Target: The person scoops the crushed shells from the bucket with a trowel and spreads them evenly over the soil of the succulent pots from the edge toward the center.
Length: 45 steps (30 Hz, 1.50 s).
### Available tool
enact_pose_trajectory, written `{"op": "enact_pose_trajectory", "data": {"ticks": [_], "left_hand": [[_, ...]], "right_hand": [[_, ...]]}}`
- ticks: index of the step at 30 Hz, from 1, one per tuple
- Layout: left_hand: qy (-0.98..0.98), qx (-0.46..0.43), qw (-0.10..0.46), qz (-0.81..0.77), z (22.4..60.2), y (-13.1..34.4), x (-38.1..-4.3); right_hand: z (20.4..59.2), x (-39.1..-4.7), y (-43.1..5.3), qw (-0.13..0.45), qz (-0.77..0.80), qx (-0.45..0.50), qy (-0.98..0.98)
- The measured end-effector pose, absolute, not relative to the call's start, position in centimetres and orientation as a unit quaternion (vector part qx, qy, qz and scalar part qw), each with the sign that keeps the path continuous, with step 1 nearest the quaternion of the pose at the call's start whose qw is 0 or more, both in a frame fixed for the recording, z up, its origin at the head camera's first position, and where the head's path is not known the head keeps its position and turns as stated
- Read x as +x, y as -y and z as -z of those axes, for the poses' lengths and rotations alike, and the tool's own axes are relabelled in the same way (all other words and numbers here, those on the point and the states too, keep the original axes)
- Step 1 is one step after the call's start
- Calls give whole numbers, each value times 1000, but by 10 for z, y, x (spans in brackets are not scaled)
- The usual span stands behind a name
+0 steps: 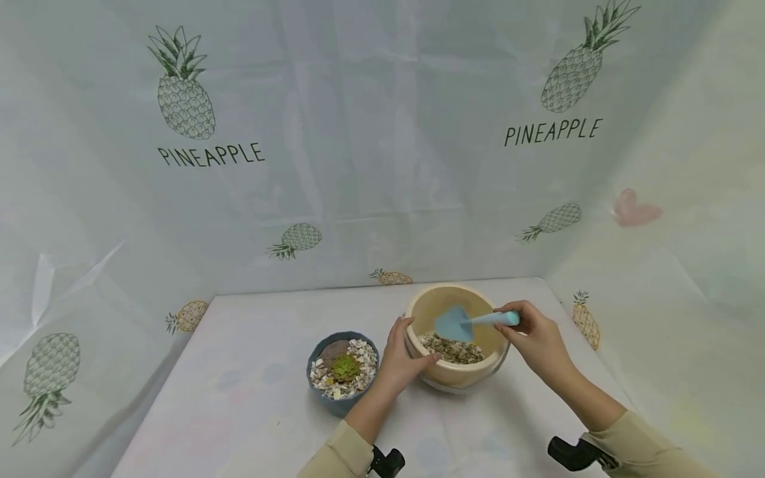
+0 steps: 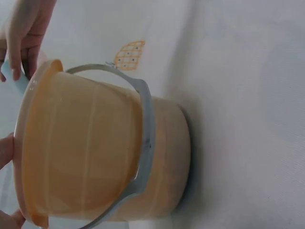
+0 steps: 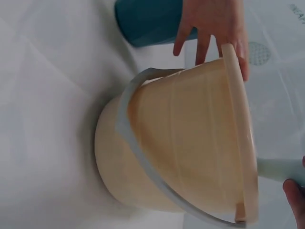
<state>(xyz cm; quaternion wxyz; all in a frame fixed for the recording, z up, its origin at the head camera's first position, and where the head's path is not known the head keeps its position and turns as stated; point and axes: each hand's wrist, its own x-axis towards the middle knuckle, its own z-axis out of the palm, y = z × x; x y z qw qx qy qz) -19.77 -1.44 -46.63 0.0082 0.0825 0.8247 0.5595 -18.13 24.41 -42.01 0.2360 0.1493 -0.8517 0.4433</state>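
Observation:
A cream bucket [image 1: 457, 378] with a grey handle [image 2: 147, 124] stands upright, a gritty brown-and-white soil mix [image 1: 457, 352] at its bottom. On its left side, my left hand [image 1: 399, 362] holds the rim; in the right wrist view, that hand's fingers [image 3: 202, 47] lie along the outer wall. Across the bucket's right rim, my right hand [image 1: 540, 342] grips the end of a light blue hand trowel [image 1: 455, 324]. The trowel's blade hangs inside the bucket, above the mix; the head view shows no soil heaped on it.
Left of the bucket, close to my left forearm, stands a blue-grey pot [image 1: 325, 398] with a green succulent [image 1: 345, 367] and white pebbles [image 1: 361, 352]. A pale cloth [image 1: 251, 425] covers the table, and pineapple-printed sheets [image 1: 370, 133] hang behind and at both sides.

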Motion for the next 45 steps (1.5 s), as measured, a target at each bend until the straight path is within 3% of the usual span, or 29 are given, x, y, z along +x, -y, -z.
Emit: {"op": "enact_pose_trajectory", "data": {"ticks": [17,27,30,33,41,45], "left_hand": [[-817,101,23,-567,471,18,-187],[-817,105,14,-567,473,18,-189],[-817,106,14,-567,472,18,-189],[-818,105,14,-566,472,17,-188],[-822,100,13,-561,471,15,-187],[-823,99,15,-559,470,14,-186]], "right_hand": [[439,-205,-229,182,-373,189,890],[426,-212,-249,35,-397,318,860],[413,-216,-259,14,-391,332,858],[404,-219,-267,29,-378,316,870],[396,-222,-267,135,-246,305,910],[397,-222,-263,139,-218,318,912]]}}
